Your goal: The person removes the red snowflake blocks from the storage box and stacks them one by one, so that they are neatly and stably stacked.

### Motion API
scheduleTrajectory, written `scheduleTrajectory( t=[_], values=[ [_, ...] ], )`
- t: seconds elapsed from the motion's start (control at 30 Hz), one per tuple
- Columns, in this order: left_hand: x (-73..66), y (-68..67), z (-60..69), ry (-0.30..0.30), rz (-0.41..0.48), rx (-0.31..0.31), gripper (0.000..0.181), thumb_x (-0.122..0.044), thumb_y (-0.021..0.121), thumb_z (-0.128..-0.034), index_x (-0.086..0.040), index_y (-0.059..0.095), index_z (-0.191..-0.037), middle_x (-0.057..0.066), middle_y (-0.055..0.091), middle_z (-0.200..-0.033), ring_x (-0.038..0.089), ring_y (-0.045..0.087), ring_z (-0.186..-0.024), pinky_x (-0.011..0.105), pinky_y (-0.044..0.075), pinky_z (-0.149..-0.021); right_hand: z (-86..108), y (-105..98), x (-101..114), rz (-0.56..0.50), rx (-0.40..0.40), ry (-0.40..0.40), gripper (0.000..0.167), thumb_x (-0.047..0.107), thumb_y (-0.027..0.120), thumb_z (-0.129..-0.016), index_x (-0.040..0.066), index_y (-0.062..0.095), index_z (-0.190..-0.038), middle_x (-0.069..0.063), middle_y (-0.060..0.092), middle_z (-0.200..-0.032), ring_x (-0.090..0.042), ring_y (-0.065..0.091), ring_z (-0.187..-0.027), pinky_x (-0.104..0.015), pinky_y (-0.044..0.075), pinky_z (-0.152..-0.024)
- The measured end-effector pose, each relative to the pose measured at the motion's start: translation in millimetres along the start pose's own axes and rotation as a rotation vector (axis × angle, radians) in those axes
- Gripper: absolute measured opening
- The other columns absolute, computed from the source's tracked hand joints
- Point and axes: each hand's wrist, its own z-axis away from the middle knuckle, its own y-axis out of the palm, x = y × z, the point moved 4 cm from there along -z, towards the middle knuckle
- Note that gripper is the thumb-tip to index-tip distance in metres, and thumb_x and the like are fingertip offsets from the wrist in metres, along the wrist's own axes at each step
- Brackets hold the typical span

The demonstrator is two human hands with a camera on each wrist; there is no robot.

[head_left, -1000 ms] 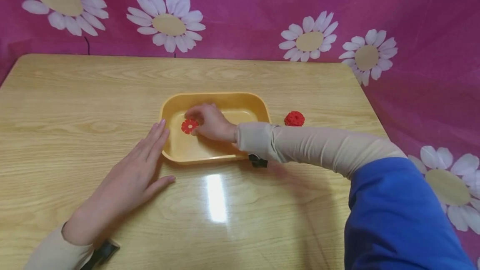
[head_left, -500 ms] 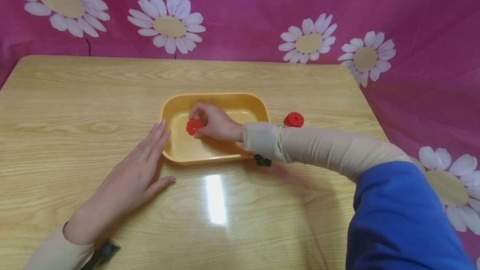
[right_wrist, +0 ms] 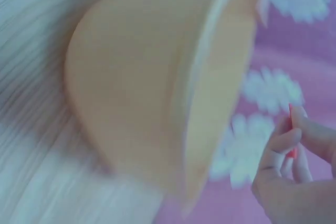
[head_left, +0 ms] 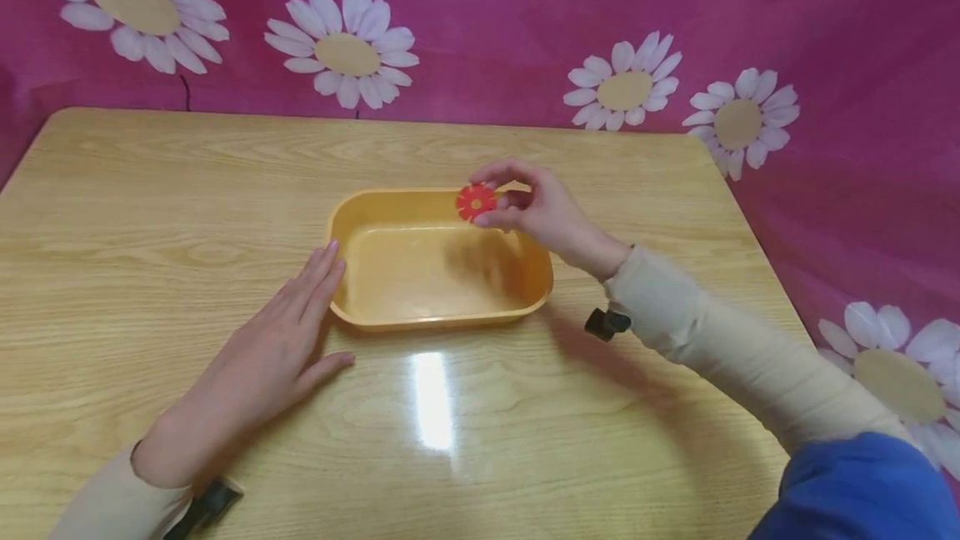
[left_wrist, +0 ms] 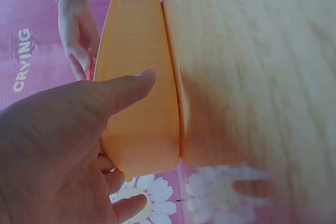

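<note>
A red flower-shaped disc (head_left: 476,202) with notches round its edge is pinched between the thumb and fingers of my right hand (head_left: 543,211). That hand is raised over the far right part of a yellow tray (head_left: 442,323). In the right wrist view the red disc (right_wrist: 292,132) appears edge-on beside the blurred tray (right_wrist: 136,77). With fairly straight fingers, my left hand (head_left: 258,348) touches the tray's left end. The left wrist view shows the left hand (left_wrist: 58,135) alongside the tray's outer wall (left_wrist: 139,77).
The tray stands on a wood-grain table (head_left: 420,473). Behind the table hangs a magenta cloth (head_left: 487,15) printed with white daisies. Each wrist carries a small black device, such as the right wrist device (head_left: 607,323). My right forearm crosses the table's right side.
My right hand has lifted the red disc from inside the tray and moved up and right. The red pile right of the tray is now out of sight. My left hand has stayed put.
</note>
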Motion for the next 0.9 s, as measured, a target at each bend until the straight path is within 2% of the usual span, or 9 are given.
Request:
scheduleTrajectory(
  t=[0.07, 0.13, 0.23, 0.33, 0.43, 0.57, 0.7, 0.9],
  values=[
    [-0.6, -0.3, 0.0, 0.003, -0.010, -0.002, 0.103, -0.035, 0.076, -0.0842, 0.003, 0.012, -0.155, 0.016, 0.005, -0.163, 0.030, 0.012, -0.148, 0.051, 0.026, -0.116, 11.4, -25.2, -6.6, -0.026, -0.080, 0.028, 0.043, -0.004, 0.075, -0.083, 0.001, 0.061, -0.123, -0.010, 0.059, -0.117, -0.016, 0.062, -0.079, -0.023, 0.057, -0.070],
    [-0.6, -0.8, -0.1, 0.004, -0.012, -0.004, 0.102, -0.034, 0.076, -0.0844, 0.003, 0.012, -0.155, 0.016, 0.005, -0.163, 0.030, 0.012, -0.148, 0.051, 0.026, -0.116, 23.3, -48.7, -17.4, -0.004, -0.151, 0.054, 0.043, -0.001, 0.075, -0.085, 0.004, 0.060, -0.125, -0.009, 0.057, -0.118, -0.014, 0.064, -0.082, -0.022, 0.057, -0.074],
    [-0.4, -1.6, 0.0, 0.007, -0.016, -0.008, 0.102, -0.034, 0.076, -0.0846, 0.004, 0.012, -0.155, 0.016, 0.005, -0.163, 0.031, 0.012, -0.148, 0.052, 0.026, -0.115, 40.3, -77.2, -39.4, 0.109, -0.227, 0.122, 0.043, 0.007, 0.074, -0.087, 0.007, 0.059, -0.128, -0.007, 0.054, -0.122, -0.016, 0.064, -0.089, -0.018, 0.055, -0.078],
    [-0.1, -1.9, 0.5, 0.005, -0.015, -0.005, 0.102, -0.034, 0.075, -0.0848, 0.003, 0.012, -0.155, 0.016, 0.004, -0.163, 0.031, 0.011, -0.149, 0.051, 0.026, -0.116, 53.3, -94.9, -60.9, 0.230, -0.262, 0.205, 0.045, 0.014, 0.073, -0.090, 0.008, 0.056, -0.131, -0.009, 0.052, -0.128, -0.022, 0.059, -0.099, -0.016, 0.053, -0.082],
    [0.2, -1.9, 1.1, 0.002, -0.014, -0.001, 0.102, -0.035, 0.075, -0.0849, 0.003, 0.011, -0.155, 0.016, 0.004, -0.163, 0.030, 0.011, -0.149, 0.051, 0.025, -0.116, 60.3, -104.2, -77.4, 0.295, -0.270, 0.272, 0.048, 0.017, 0.072, -0.091, 0.007, 0.053, -0.134, -0.013, 0.050, -0.133, -0.026, 0.054, -0.106, -0.014, 0.052, -0.082],
    [0.4, -1.2, 1.5, 0.000, -0.008, 0.003, 0.102, -0.035, 0.075, -0.0852, 0.003, 0.011, -0.155, 0.017, 0.004, -0.163, 0.030, 0.011, -0.149, 0.050, 0.024, -0.117, 62.4, -109.5, -92.5, 0.288, -0.281, 0.320, 0.048, 0.014, 0.071, -0.091, 0.006, 0.053, -0.135, -0.014, 0.049, -0.134, -0.028, 0.053, -0.104, -0.012, 0.051, -0.079],
    [0.4, -0.6, 1.7, -0.002, -0.006, -0.001, 0.102, -0.034, 0.075, -0.0851, 0.003, 0.011, -0.155, 0.017, 0.004, -0.163, 0.030, 0.011, -0.149, 0.050, 0.025, -0.116, 61.4, -111.7, -99.8, 0.296, -0.293, 0.280, 0.052, 0.012, 0.074, -0.089, 0.002, 0.053, -0.135, -0.019, 0.049, -0.132, -0.026, 0.053, -0.096, -0.012, 0.050, -0.071],
    [0.5, 0.4, 1.2, 0.005, -0.002, -0.006, 0.102, -0.035, 0.075, -0.0849, 0.003, 0.012, -0.155, 0.017, 0.004, -0.163, 0.030, 0.011, -0.149, 0.051, 0.025, -0.116, 66.5, -116.6, -100.7, 0.310, -0.340, 0.249, 0.059, 0.020, 0.075, -0.089, 0.008, 0.049, -0.141, -0.021, 0.047, -0.132, -0.023, 0.046, -0.086, -0.018, 0.044, -0.064]
  ],
)
